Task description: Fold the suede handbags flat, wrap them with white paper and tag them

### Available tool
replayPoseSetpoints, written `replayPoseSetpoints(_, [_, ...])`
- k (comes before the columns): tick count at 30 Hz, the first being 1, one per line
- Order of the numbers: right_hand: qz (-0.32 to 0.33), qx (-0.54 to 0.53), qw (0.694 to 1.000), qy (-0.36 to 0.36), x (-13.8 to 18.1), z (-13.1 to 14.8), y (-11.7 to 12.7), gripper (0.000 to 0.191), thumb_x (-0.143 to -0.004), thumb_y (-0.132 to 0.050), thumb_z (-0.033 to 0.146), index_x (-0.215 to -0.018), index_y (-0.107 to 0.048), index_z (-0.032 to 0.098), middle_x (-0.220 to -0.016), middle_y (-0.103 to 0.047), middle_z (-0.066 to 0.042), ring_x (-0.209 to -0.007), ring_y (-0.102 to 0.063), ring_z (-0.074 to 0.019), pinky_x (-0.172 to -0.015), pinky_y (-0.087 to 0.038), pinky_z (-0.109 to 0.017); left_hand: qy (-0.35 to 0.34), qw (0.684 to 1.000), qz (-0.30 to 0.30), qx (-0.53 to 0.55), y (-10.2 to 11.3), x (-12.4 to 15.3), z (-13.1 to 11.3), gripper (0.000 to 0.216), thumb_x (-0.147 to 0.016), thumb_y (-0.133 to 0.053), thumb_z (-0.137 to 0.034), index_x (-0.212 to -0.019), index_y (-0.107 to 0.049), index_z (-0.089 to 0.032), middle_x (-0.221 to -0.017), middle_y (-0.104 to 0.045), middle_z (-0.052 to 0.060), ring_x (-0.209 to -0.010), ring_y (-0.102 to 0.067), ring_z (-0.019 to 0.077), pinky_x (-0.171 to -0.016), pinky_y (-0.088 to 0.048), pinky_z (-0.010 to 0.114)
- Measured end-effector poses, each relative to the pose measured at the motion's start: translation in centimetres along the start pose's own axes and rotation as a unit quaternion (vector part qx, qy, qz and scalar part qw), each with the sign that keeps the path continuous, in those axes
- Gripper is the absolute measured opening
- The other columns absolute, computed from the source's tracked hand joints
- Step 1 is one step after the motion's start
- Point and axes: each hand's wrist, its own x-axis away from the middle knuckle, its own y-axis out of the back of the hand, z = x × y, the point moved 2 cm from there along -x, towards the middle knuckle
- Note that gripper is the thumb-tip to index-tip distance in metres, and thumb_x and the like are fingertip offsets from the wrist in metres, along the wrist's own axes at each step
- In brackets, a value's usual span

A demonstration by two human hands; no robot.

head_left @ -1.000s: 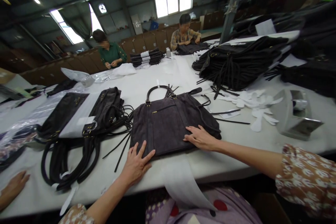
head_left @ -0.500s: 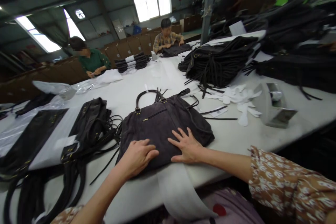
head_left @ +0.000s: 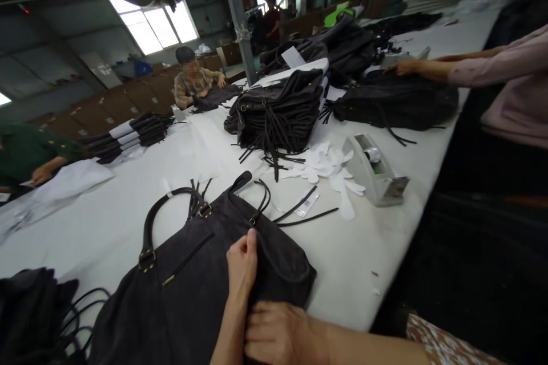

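A dark grey handbag (head_left: 192, 291) with a zip pocket and looped handle lies flat on the white table (head_left: 342, 274) in front of me. My left hand (head_left: 242, 265) is closed at the bag's right part, its thumb and fingers gripping the material just below a strap fitting. Lower down, my right hand (head_left: 280, 331) has its fingers curled over the bag's near right side; its fingertips are partly hidden. Thin straps (head_left: 306, 217) trail from the bag's upper right onto the table, beside a small clear packet (head_left: 308, 205).
A tape dispenser (head_left: 374, 171) stands at the right, beside white paper cut-outs (head_left: 317, 162). Behind them rises a pile of dark bags (head_left: 278, 114). A co-worker's hand (head_left: 406, 67) rests on another bag at right. Two more people work across the table.
My hands have gone from lying spread on the bag to closing on its right side, the left crossing toward the right. The view has swung right, bringing in a co-worker's pink sleeve.
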Motion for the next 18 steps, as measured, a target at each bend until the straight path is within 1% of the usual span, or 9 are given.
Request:
replayPoseSetpoints(2, [-0.053, -0.09, 0.993, 0.053, 0.3, 0.4, 2.3, 0.024, -0.089, -0.041, 0.025, -0.082, -0.063, 0.018, -0.076, -0.07, -0.006, -0.078, -0.065, -0.0173, -0.077, -0.052, -0.029, 0.03, 0.994, 0.096, -0.051, -0.8, -0.2, 0.5, 0.053, -0.083, -0.049, -0.059, -0.049, -0.034, -0.019, -0.048, -0.026, -0.007, -0.049, -0.029, 0.0078, -0.047, -0.021, 0.022])
replayPoseSetpoints(4, [-0.139, -0.176, 0.974, 0.034, 1.0, -0.1, 6.1, 0.027, -0.092, -0.038, 0.023, -0.088, -0.065, 0.018, -0.08, -0.072, -0.005, -0.082, -0.067, -0.0152, -0.075, -0.053, -0.025, 0.04, 0.987, 0.152, -0.045, -1.5, -0.1, 0.6, 0.051, -0.081, -0.052, -0.057, -0.051, -0.036, -0.019, -0.05, -0.027, -0.006, -0.051, -0.029, 0.0079, -0.048, -0.019, 0.022])
replayPoseSetpoints(6, [-0.263, -0.214, 0.934, -0.112, 2.0, -2.0, 10.3, 0.026, -0.093, -0.043, 0.026, -0.102, -0.066, 0.021, -0.092, -0.073, -0.006, -0.089, -0.068, -0.0167, -0.081, -0.054, -0.027, 0.051, 0.985, 0.164, 0.026, -1.7, 0.1, 0.7, 0.046, -0.081, -0.053, -0.054, -0.054, -0.043, -0.018, -0.053, -0.033, -0.005, -0.053, -0.031, 0.0087, -0.049, -0.022, 0.022])
replayPoseSetpoints(8, [-0.368, -0.181, 0.849, -0.333, 3.2, -5.1, 13.4, 0.028, -0.093, -0.046, 0.031, -0.11, -0.066, 0.024, -0.105, -0.071, -0.007, -0.097, -0.067, -0.0205, -0.088, -0.054, -0.035, 0.068, 0.981, 0.145, 0.11, -1.6, 0.5, 0.8, 0.042, -0.082, -0.054, -0.052, -0.059, -0.048, -0.017, -0.057, -0.039, -0.004, -0.056, -0.035, 0.0098, -0.051, -0.027, 0.022])
replayPoseSetpoints(9, [-0.384, -0.159, 0.815, -0.404, 3.6, -6.5, 14.2, 0.029, -0.092, -0.048, 0.033, -0.112, -0.066, 0.023, -0.111, -0.069, -0.008, -0.103, -0.064, -0.0231, -0.094, -0.051, -0.04, 0.073, 0.979, 0.129, 0.138, -1.4, 0.7, 0.9, 0.041, -0.082, -0.054, -0.051, -0.06, -0.05, -0.017, -0.058, -0.041, -0.003, -0.057, -0.036, 0.0102, -0.052, -0.029, 0.022])
replayPoseSetpoints(11, [-0.36, -0.135, 0.798, -0.463, 3.4, -8.9, 14.2, 0.036, -0.091, -0.047, 0.036, -0.119, -0.064, 0.021, -0.124, -0.063, -0.01, -0.118, -0.056, -0.0263, -0.105, -0.041, -0.047, 0.067, 0.982, 0.085, 0.152, -1.0, 1.0, 0.8, 0.041, -0.082, -0.056, -0.049, -0.059, -0.048, -0.017, -0.057, -0.04, -0.004, -0.057, -0.036, 0.0101, -0.052, -0.03, 0.021])
replayPoseSetpoints(13, [-0.274, -0.154, 0.843, -0.437, 2.0, -10.3, 12.4, 0.039, -0.091, -0.044, 0.034, -0.123, -0.061, 0.018, -0.132, -0.057, -0.012, -0.125, -0.049, -0.0263, -0.11, -0.034, -0.049, 0.04, 0.99, 0.045, 0.131, -0.7, 1.3, 0.7, 0.041, -0.083, -0.056, -0.047, -0.056, -0.046, -0.017, -0.054, -0.038, -0.004, -0.055, -0.034, 0.0095, -0.05, -0.029, 0.021])
replayPoseSetpoints(16, [-0.104, -0.222, 0.912, -0.328, -0.7, -10.9, 8.6, 0.035, -0.089, -0.042, 0.023, -0.117, -0.062, 0.017, -0.123, -0.062, -0.011, -0.113, -0.058, -0.023, -0.102, -0.044, -0.043, -0.013, 0.995, 0.023, 0.101, -0.7, 1.5, 0.7, 0.038, -0.085, -0.055, -0.044, -0.058, -0.052, -0.017, -0.052, -0.043, -0.004, -0.052, -0.04, 0.0096, -0.05, -0.033, 0.021])
replayPoseSetpoints(18, [-0.056, -0.224, 0.929, -0.288, -2.2, -11.3, 6.9, 0.032, -0.088, -0.041, 0.018, -0.111, -0.062, 0.016, -0.113, -0.064, -0.011, -0.102, -0.061, -0.0213, -0.093, -0.05, -0.04, -0.038, 0.995, 0.004, 0.087, -0.7, 1.6, 0.9, 0.036, -0.086, -0.053, -0.042, -0.061, -0.057, -0.017, -0.052, -0.046, -0.003, -0.051, -0.043, 0.01, -0.05, -0.036, 0.021])
